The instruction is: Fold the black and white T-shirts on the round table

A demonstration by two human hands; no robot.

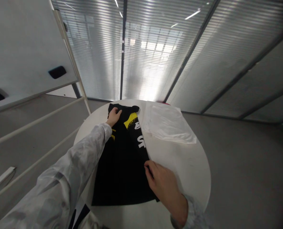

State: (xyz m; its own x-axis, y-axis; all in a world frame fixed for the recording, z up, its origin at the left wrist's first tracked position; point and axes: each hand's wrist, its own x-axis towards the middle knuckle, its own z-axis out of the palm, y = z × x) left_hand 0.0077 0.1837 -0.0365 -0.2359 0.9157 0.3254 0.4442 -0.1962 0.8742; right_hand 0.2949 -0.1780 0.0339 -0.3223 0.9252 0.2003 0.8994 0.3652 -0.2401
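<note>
A black T-shirt (122,165) with yellow and white print lies along a round white table (194,171), its sides folded inward. My left hand (114,116) rests flat on the shirt's far end near the collar, fingers stretched out. My right hand (160,181) lies on the shirt's right folded edge close to me, its fingers curled and pinching the black fabric.
A folded white garment (167,124) lies on the table's far right. A whiteboard on a white frame (24,47) stands at the left. Glass walls with blinds (155,51) run behind the table. Grey floor surrounds it.
</note>
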